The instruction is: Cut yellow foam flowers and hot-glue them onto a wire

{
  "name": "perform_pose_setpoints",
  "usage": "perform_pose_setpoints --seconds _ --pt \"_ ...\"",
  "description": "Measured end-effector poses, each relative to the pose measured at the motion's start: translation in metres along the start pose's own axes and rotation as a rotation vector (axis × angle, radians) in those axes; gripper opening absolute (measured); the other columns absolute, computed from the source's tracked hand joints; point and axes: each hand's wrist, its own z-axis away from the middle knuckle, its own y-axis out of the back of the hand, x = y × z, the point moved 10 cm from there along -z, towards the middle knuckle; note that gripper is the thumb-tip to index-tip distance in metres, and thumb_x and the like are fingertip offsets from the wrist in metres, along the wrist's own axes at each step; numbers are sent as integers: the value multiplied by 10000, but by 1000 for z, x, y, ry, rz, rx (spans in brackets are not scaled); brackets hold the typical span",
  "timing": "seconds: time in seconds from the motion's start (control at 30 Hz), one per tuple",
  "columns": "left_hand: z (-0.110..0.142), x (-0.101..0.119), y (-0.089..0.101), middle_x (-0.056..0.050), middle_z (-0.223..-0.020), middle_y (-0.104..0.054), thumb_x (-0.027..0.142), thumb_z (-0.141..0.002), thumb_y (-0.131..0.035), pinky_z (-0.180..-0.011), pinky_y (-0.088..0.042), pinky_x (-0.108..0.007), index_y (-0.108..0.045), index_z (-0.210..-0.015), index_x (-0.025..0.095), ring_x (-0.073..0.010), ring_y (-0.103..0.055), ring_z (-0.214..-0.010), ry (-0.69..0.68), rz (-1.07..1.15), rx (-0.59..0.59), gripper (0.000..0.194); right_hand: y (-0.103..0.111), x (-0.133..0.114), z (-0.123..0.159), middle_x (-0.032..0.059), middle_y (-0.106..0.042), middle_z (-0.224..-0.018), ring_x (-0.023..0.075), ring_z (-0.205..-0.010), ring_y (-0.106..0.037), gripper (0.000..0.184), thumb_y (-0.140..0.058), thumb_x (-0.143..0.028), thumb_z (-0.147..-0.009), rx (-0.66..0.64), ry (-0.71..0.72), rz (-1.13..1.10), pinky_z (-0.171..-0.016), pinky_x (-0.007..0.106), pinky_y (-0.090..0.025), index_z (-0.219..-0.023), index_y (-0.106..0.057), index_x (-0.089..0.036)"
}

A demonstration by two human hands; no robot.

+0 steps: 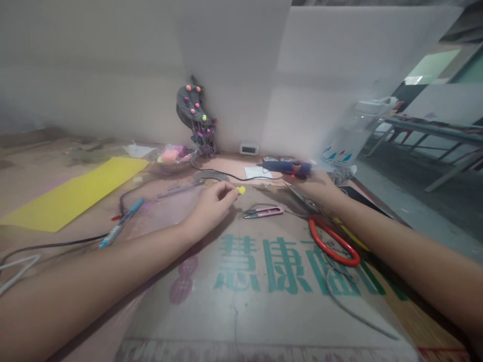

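Note:
My left hand [213,203] is closed in a pinch on a small yellow ball [241,190], held just above the cardboard sheet [264,301]. My right hand [315,186] reaches further back and grips a blue glue gun [289,167], which points left and shows a red light. Small pink thread snips [264,212] lie on the cardboard between my two hands. A dark grey crescent-shaped craft piece [192,108] dotted with coloured balls leans against the back wall.
A yellow sheet [75,193] lies at the left, with a blue pen [123,222] and black cables beside it. Red-handled scissors [332,244] rest under my right forearm. A clear bag of coloured balls [171,156] sits at the back. The table's right edge drops to the floor.

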Motion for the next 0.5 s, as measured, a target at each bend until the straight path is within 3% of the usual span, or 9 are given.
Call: perform_pose_setpoints --seconds 0.17,0.5 --pt "0 0 -3 6 -745 -592 371 -852 -550 -670 -391 -260 -577 -756 192 -155 -537 -716 -29 -27 -21 205 0 66 0 98 -726 -925 259 -847 -665 316 -642 -334 -783 -34 -304 129 -834 421 -517 -1024 -682 -133" --pt "0 1 -6 5 -738 -585 373 -856 -557 -665 -391 -263 -581 -757 192 -155 -529 -701 -36 -41 -46 207 -3 73 -5 148 -665 -1155 250 -1036 -626 430 -612 -231 -785 -11 -245 96 -973 432 -449 -1194 -573 -106"
